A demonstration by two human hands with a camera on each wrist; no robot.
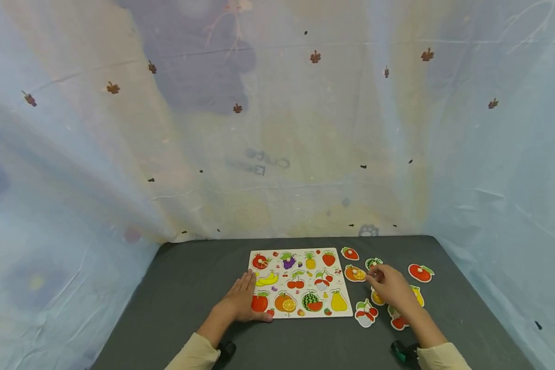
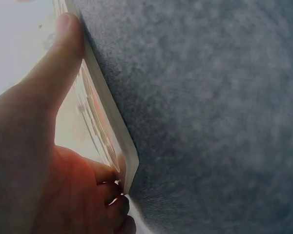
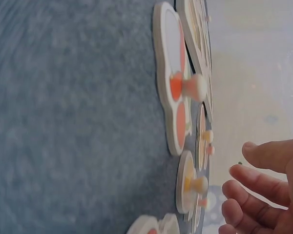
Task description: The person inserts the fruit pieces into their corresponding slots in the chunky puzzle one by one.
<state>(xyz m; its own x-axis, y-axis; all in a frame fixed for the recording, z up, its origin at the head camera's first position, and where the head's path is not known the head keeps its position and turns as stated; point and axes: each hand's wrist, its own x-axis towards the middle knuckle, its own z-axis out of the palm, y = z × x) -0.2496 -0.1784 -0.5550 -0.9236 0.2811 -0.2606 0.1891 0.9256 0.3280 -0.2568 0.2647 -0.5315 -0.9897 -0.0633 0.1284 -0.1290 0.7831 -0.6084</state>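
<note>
A white wooden fruit puzzle board (image 1: 309, 286) lies flat on the dark table. My left hand (image 1: 243, 298) rests at its lower left corner, fingers extended along the left edge and thumb along the front edge (image 2: 109, 107). My right hand (image 1: 390, 285) hovers over loose knobbed pieces, thumb and fingers apart in the right wrist view, holding nothing. Near its fingertips are an orange piece (image 1: 354, 273) and a watermelon piece (image 1: 373, 262). A cherry piece (image 1: 366, 313) lies by the board's right corner; its knob (image 3: 195, 87) faces up.
A strawberry piece (image 1: 350, 253) sits just right of the board, and a red fruit piece (image 1: 421, 273) lies farther right. Another red piece (image 1: 399, 322) is partly under the right forearm. A patterned cloth (image 1: 277, 128) hangs behind the table (image 1: 180, 308).
</note>
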